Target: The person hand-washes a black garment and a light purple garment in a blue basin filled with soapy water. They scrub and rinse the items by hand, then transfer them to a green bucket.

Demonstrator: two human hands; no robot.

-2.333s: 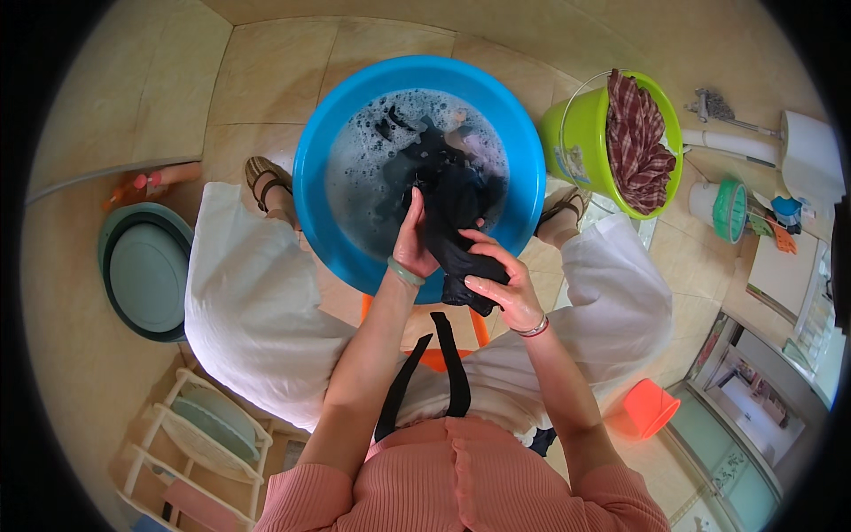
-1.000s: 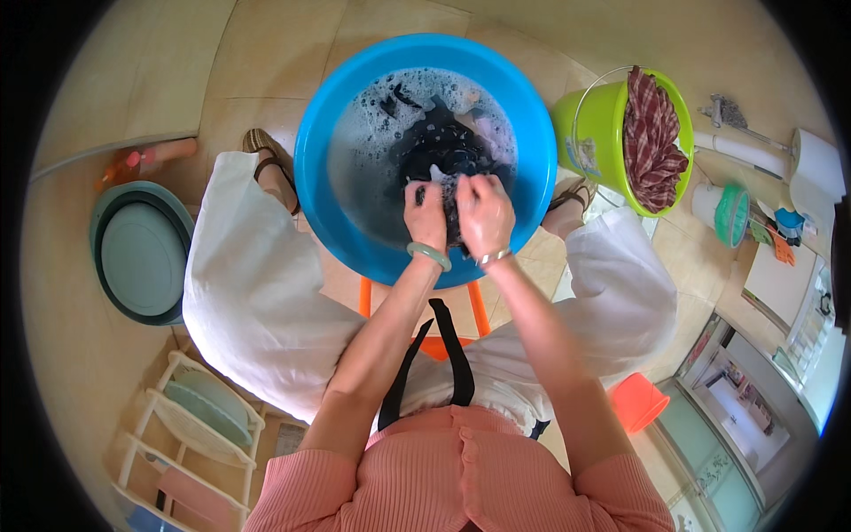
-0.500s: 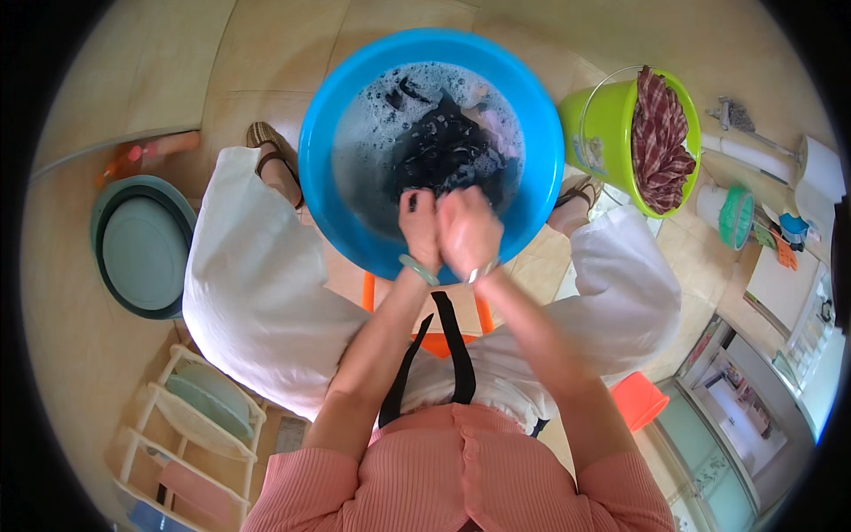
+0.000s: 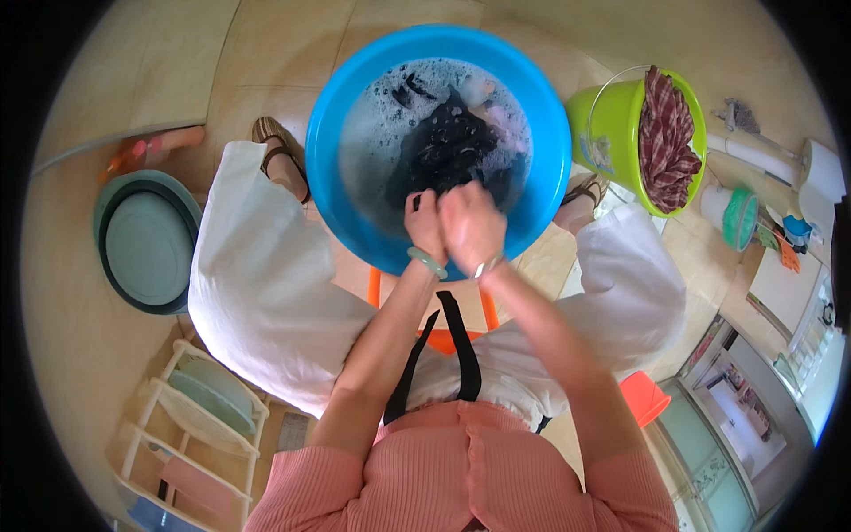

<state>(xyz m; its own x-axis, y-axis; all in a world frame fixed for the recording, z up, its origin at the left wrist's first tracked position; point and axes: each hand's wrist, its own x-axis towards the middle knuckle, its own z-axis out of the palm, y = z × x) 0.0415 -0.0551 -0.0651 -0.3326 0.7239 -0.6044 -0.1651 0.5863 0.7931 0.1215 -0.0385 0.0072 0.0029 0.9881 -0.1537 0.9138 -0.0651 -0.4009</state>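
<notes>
A large blue basin (image 4: 330,208) holds cloudy, foamy water in front of me. Black cloth (image 4: 452,142) lies wet and bunched up in it, partly above the surface. My left hand (image 4: 427,223) has its fingers closed on the near end of this cloth, a pale green bangle at its wrist. Close beside it, my right hand (image 4: 472,229) is also closed on the cloth; it is a little blurred. Pale pinkish cloth (image 4: 505,124) shows at the right of the suds. The hands hide the gripped part of the cloth.
Right of the basin stands a lime-green bucket (image 4: 612,124) with red checked cloth (image 4: 669,142) in it. A grey-green folding basin (image 4: 146,248) is at the left, above a cream rack (image 4: 182,417). An orange stool (image 4: 452,341) shows under me.
The basin and surroundings sit slightly farther right in view. Both hands remain together on the black cloth, whose bunched shape has shifted a little.
</notes>
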